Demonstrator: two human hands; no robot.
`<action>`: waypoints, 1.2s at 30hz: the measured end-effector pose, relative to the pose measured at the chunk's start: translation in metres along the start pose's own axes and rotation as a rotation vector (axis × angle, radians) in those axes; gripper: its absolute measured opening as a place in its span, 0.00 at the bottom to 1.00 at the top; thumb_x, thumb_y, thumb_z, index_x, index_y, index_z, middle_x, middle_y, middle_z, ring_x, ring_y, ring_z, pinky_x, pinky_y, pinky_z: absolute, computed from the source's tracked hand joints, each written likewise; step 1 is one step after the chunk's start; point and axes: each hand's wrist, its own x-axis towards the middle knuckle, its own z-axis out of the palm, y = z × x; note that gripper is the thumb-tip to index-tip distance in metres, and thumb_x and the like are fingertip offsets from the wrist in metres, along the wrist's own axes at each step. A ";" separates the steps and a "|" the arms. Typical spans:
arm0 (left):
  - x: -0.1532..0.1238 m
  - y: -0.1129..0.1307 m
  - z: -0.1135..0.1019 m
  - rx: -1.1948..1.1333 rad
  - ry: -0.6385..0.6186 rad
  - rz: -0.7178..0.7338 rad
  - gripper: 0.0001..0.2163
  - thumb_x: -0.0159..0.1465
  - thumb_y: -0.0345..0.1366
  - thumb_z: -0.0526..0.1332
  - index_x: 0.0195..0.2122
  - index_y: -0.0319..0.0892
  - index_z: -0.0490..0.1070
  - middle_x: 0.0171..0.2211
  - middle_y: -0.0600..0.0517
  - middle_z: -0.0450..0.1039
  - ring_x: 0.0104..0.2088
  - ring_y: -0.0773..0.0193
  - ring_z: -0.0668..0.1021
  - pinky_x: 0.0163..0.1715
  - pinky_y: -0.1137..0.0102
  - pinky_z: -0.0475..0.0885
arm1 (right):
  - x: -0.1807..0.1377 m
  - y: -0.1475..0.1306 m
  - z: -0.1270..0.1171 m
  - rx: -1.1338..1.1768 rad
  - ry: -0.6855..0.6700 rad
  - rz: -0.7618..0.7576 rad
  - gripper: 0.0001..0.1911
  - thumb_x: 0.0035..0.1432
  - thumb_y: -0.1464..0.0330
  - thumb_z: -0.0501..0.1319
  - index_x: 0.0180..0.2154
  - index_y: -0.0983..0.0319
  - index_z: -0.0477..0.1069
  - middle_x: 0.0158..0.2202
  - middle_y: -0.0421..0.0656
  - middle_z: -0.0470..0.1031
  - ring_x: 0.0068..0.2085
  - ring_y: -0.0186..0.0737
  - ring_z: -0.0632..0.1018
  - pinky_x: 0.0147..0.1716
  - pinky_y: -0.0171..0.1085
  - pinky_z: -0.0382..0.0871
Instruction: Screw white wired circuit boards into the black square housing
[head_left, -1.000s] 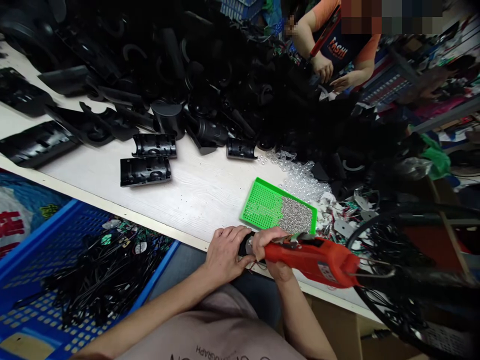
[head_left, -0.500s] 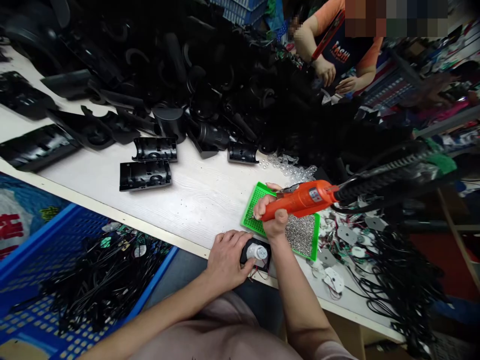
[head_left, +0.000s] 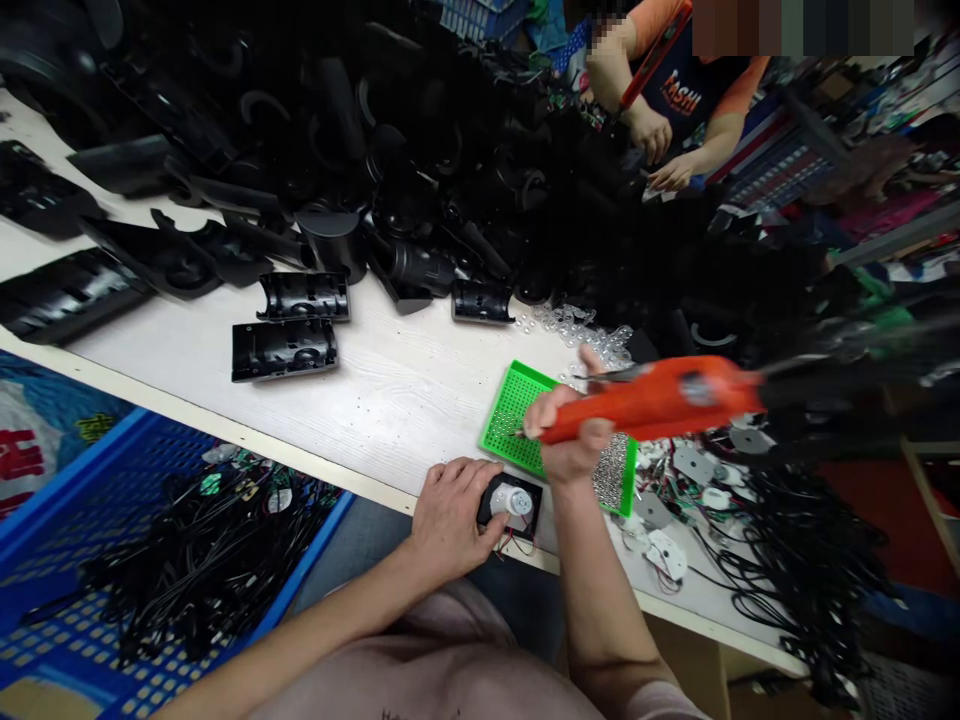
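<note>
My left hand (head_left: 454, 515) is closed on the edge of a small black plastic housing (head_left: 489, 508) at the table's front edge. A pale round motor (head_left: 516, 500) with thin red and black wires sits in that housing, my thumb beside it. In my right hand (head_left: 566, 445) is an orange electric screwdriver (head_left: 649, 402), held nearly level and blurred at its cable end. Its tip points left, over the green tray (head_left: 628, 503). Small metal screws (head_left: 611, 475) lie heaped at the tray's right end, partly hidden by my right hand.
Black half-shells (head_left: 289, 348) lie on the white table, with a large dark heap behind. Clear plastic pieces (head_left: 574, 325) sit past the tray. Wired parts (head_left: 667, 555) and black cables (head_left: 814, 560) lie right. A blue crate (head_left: 67, 540) stands left. Another person's hands (head_left: 660, 150) work opposite.
My right hand has moved right with the screwdriver, uncovering more of the tray's left part. My left hand stays on the black housing.
</note>
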 end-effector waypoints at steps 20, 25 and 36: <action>0.002 0.001 0.003 0.120 0.045 0.051 0.23 0.62 0.44 0.58 0.58 0.43 0.62 0.50 0.45 0.72 0.49 0.50 0.70 0.47 0.57 0.62 | -0.081 -0.018 -0.030 -0.018 0.219 0.022 0.40 0.38 0.36 0.61 0.45 0.56 0.67 0.15 0.30 0.61 0.13 0.32 0.61 0.15 0.35 0.58; 0.002 0.001 0.003 0.119 0.042 0.048 0.24 0.62 0.44 0.58 0.58 0.43 0.62 0.49 0.45 0.71 0.49 0.50 0.70 0.47 0.57 0.62 | -0.083 -0.020 -0.027 -0.024 0.182 0.010 0.38 0.39 0.36 0.61 0.45 0.56 0.68 0.15 0.30 0.62 0.13 0.32 0.62 0.15 0.35 0.58; 0.002 0.002 0.004 0.101 0.036 0.033 0.22 0.61 0.43 0.59 0.55 0.43 0.63 0.48 0.45 0.71 0.49 0.50 0.69 0.48 0.56 0.61 | -0.086 -0.007 -0.034 -0.045 -0.024 0.055 0.22 0.47 0.44 0.63 0.31 0.56 0.68 0.16 0.33 0.62 0.15 0.35 0.64 0.17 0.36 0.59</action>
